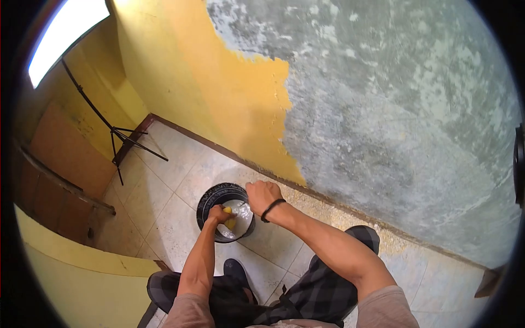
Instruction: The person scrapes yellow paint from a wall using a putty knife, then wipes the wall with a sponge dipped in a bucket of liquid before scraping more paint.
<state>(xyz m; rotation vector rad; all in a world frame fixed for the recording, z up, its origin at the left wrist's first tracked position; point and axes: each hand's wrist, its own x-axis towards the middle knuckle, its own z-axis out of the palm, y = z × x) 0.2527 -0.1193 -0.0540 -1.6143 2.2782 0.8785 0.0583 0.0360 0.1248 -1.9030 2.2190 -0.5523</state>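
Note:
A black bucket (203, 201) with white liquid (240, 217) in it stands on the tiled floor in front of me. My left hand (219, 213) reaches inside it, fingers closed round a yellow object (230, 223) whose lower part sits at the white liquid. My right hand (263, 197), with a dark band at the wrist, is closed at the bucket's right rim. Its fingers face the bucket's inside, and I cannot tell what they hold.
The wall ahead has yellow paint (246, 104) on the left and bare grey plaster (372, 126) on the right. Paint flakes (394, 238) litter the floor along its base. A black tripod (115, 131) stands in the left corner, near a brown board (65, 147). A low yellow wall (82, 262) is at my left.

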